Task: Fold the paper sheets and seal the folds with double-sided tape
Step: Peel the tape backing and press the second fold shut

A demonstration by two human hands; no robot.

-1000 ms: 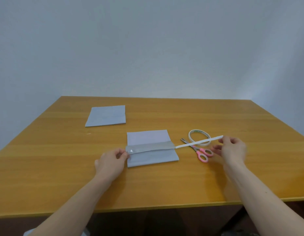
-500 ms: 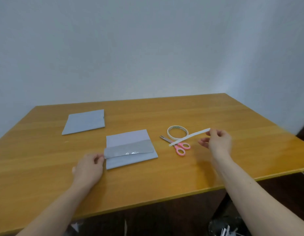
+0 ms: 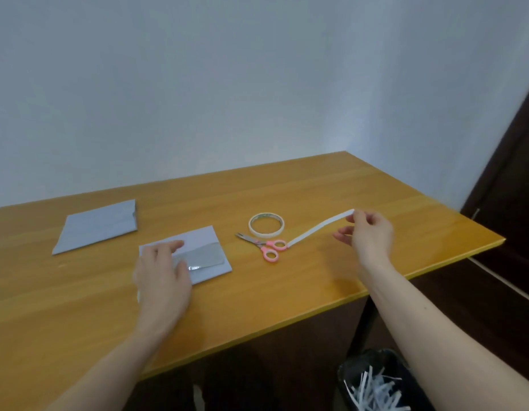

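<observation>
on the table [image 3: 331, 185] the left hand [image 3: 162, 277] lies flat with fingers spread on the folded sheet [image 3: 211, 237] with its tape band [image 3: 205, 258], the right hand [image 3: 371, 235] pinches a white strip [image 3: 319, 228] near the scissors [image 3: 264, 244] and roll [image 3: 266, 224], a second sheet [image 3: 97, 225] sits far left.

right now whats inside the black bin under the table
The black bin on the floor holds a heap of thin white paper strips. Only the top of the heap shows; the right arm and the frame edge hide the rest.
</observation>
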